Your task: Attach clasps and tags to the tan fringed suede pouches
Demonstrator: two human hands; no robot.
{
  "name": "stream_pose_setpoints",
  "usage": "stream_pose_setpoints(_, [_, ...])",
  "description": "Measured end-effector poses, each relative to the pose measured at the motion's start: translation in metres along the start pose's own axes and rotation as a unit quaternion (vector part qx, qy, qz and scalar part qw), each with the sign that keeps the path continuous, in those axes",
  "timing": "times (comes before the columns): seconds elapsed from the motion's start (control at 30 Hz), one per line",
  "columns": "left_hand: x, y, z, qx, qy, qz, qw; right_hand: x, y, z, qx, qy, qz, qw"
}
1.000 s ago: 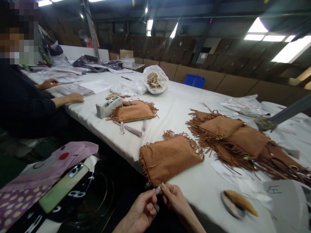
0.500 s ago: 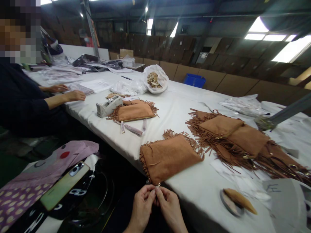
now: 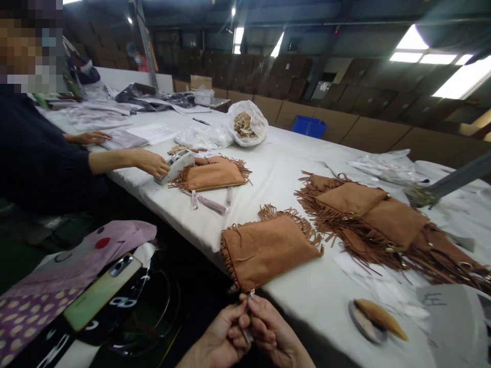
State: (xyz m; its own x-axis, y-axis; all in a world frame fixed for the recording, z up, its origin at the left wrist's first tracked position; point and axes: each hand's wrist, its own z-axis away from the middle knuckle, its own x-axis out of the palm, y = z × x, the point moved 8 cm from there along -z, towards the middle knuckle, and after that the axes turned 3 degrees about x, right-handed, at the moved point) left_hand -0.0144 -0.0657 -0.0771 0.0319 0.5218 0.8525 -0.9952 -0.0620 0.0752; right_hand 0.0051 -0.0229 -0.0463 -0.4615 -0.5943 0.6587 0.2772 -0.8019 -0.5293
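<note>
A brown suede-like fringed bag [image 3: 268,250] lies on the table edge in front of me, its near corner towards my hands. A small metal zipper pull hangs at that corner, with a thin greyish strip [image 3: 247,335] below it, mostly covered by my fingers. My left hand [image 3: 224,332] is closed around the strip from the left. From the right, my right hand [image 3: 270,327] pinches the top of it just under the metal piece, thumb and forefinger pressed together. The fingertips of both hands meet there.
More fringed bags [image 3: 383,214] are piled at the right, near a tape ring [image 3: 360,324]. Another bag [image 3: 217,175] lies beside a tape dispenser [image 3: 178,166], which a co-worker's hand [image 3: 153,163] touches. A phone [image 3: 103,291] rests on cloth at my left.
My hands have turned and closed further around the strip under the zipper pull, which now shows between them. The co-worker's hand has reached right to the tape dispenser.
</note>
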Motion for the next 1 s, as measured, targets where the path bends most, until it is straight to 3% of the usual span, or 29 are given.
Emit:
stream_pose_setpoints(0.1, [0.000,-0.005,0.000,-0.039,-0.018,0.050,0.998,0.001,-0.001,-0.001,0.001,-0.014,0.009,1.000])
stream_pose_setpoints(0.2, [0.001,-0.006,0.001,-0.057,-0.036,0.072,0.995,0.001,-0.003,0.000,-0.007,-0.015,0.093,0.996])
stream_pose_setpoints(0.37, [0.007,-0.003,0.001,-0.054,-0.075,0.072,0.993,-0.013,-0.012,0.007,-0.054,0.056,0.167,0.983])
stream_pose_setpoints(0.47, [0.007,-0.006,-0.001,-0.041,-0.072,0.029,0.996,-0.020,-0.010,0.008,-0.058,0.081,0.155,0.983])
stream_pose_setpoints(0.6, [0.002,-0.006,-0.001,0.009,-0.026,-0.085,0.996,-0.022,-0.009,0.005,-0.073,0.089,0.147,0.982])
stream_pose_setpoints(0.8, [0.003,0.000,0.011,0.065,-0.029,-0.270,0.960,-0.024,-0.007,0.004,-0.069,0.100,0.140,0.983])
stream_pose_setpoints(1.0, [-0.005,-0.003,0.008,0.067,-0.041,-0.304,0.949,-0.021,-0.016,0.009,-0.070,0.112,0.205,0.970])
